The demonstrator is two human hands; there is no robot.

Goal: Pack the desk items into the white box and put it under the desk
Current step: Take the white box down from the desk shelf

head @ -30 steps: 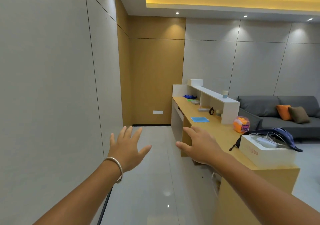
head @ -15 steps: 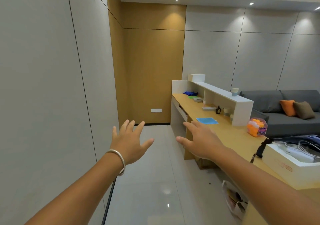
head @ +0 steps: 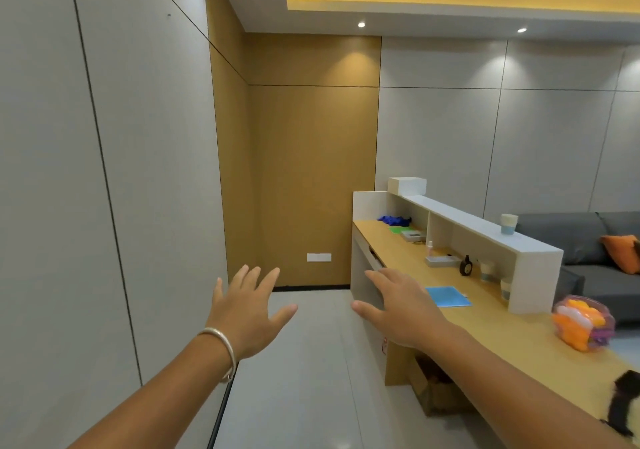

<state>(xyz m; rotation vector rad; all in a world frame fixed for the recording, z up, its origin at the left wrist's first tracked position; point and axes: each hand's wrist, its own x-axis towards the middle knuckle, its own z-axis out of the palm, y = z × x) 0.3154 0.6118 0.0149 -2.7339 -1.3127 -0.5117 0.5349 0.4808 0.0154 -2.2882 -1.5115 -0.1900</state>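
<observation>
**Both hands spread and empty beside the long tabletop**

The left hand point(head: 247, 313) is held out in front with fingers splayed and palm down, holding nothing; a silver bangle point(head: 221, 348) sits on its wrist. It hangs over the pale floor point(head: 304, 379), close to the grey panelled wall on its outer side. The right hand point(head: 403, 310) is likewise flat and open with nothing in it, reaching forward at the near edge of the wooden tabletop point(head: 491, 324).

Just beyond the right hand's fingers lies a blue sheet point(head: 448, 297) flat on the tabletop. Further ahead of that hand are a small dark bottle point(head: 465, 266), a grey flat case point(head: 441, 260), a green sheet point(head: 400, 229) and a blue crumpled item point(head: 393, 220), all near or under the white raised shelf point(head: 485, 230). To the right of the right forearm stands a clear tub of orange pieces point(head: 581, 322), and nearer still a black strap point(head: 623, 400) shows at the frame edge.

The white box for packing is not in view. A small white box point(head: 407, 185) and a cup point(head: 508, 223) rest on top of the shelf, far ahead.
</observation>
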